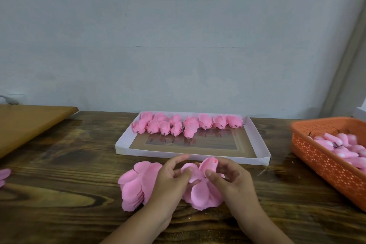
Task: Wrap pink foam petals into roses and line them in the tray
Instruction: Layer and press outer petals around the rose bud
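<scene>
Pink foam petals (200, 194), soft matte, rounded lobes, lie spread flower-like on the dark wood surface (59, 194) right under both hands. Half-wrapped rose (210, 163) sticks up from them: tight pointed bud, petals overlapping, same flat pink. Right hand (231, 178) curls round the bud from its right side, thumb in front, fingers behind; grip closed on it. Left hand (172, 176) pinches one loose petal lobe just left of the bud, thumb and forefinger together, other fingers bent and lifted; grip closed on that lobe.

Just left of the left hand, touching its wrist side, a petal stack (134, 186), several layers thick, edges fanned, lying flat on the surface.

Beyond both hands, near the fingertips, a white tray (126, 149), shallow cardboard with a brown bottom and a glossy clear window. Finished roses (186, 125) sit along its far wall in a rough row, left half doubled up and crowded, right half single; closed buds, dark stem stubs pointing toward the hands. Near half of the tray holds no roses.

Well right of the right hand, an orange basket (324, 164), perforated plastic, with pale pink bud cores (344, 148) piled inside, blurred.

Far left of the left hand, a pink scrap (4, 174) at the frame edge and a lighter wooden board (29, 123) lying on the surface.
</scene>
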Motion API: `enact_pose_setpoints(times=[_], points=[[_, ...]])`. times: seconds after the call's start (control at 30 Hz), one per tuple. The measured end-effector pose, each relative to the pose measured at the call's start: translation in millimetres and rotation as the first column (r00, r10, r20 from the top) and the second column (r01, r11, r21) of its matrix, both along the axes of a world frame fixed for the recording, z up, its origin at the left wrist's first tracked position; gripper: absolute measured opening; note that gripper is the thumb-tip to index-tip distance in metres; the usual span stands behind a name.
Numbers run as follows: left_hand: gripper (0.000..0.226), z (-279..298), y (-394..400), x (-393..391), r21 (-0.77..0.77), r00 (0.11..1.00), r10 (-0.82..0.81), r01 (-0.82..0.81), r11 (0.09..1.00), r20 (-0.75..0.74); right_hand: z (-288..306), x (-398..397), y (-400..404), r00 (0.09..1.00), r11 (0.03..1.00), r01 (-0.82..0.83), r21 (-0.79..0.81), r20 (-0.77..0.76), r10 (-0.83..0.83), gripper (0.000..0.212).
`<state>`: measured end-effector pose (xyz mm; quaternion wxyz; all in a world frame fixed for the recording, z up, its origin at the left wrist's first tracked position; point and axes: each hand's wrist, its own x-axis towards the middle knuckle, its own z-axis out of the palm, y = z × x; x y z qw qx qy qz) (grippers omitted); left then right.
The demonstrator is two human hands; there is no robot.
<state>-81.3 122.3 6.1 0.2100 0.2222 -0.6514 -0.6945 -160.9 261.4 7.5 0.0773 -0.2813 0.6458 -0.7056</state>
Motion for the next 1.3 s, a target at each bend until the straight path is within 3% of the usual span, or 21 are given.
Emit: enact_pose_setpoints(times=[0.13, 0.37, 0.5, 0.63, 1.0, 1.3], points=[[0.024, 6.4, 0.9, 1.3, 0.063, 0.998, 0.042, -0.039, 0.997, -0.051, 0.7, 1.9, -0.7, 0.998, 0.998, -0.018, 0.054, -0.057, 0.022, 0.026], [0.017, 10.4, 4.9, 3.3, 0.058, 0.996, -0.021, 0.026, 0.998, -0.09, 3.9, 8.0, -3.0, 0.995, 0.996, -0.023, 0.088, -0.095, 0.031, 0.017], [0.036, 11.4, 2.1, 4.3, 0.159, 0.988, -0.109, 0.126, 0.979, -0.111, 3.0, 5.1, -2.9, 0.998, 0.996, 0.031, 0.084, -0.065, -0.025, 0.023], [0.042, 9.6, 1.5, 6.0, 0.061, 0.975, -0.198, 0.205, 0.977, -0.106, 4.5, 4.9, -2.5, 0.997, 0.998, 0.028, 0.053, -0.067, -0.025, 0.028], [0.026, 5.0, 1.7, 3.1, 0.032, 0.978, -0.128, 0.135, 0.99, -0.167, 4.3, 4.8, -2.0, 0.997, 0.999, -0.023, 0.034, -0.071, 0.025, 0.041], [0.021, 5.3, 1.6, 3.8, -0.064, 0.981, -0.097, 0.087, 0.994, -0.169, 3.3, 4.4, 0.7, 0.991, 0.991, -0.093, 0.098, -0.085, 0.101, 0.036]])
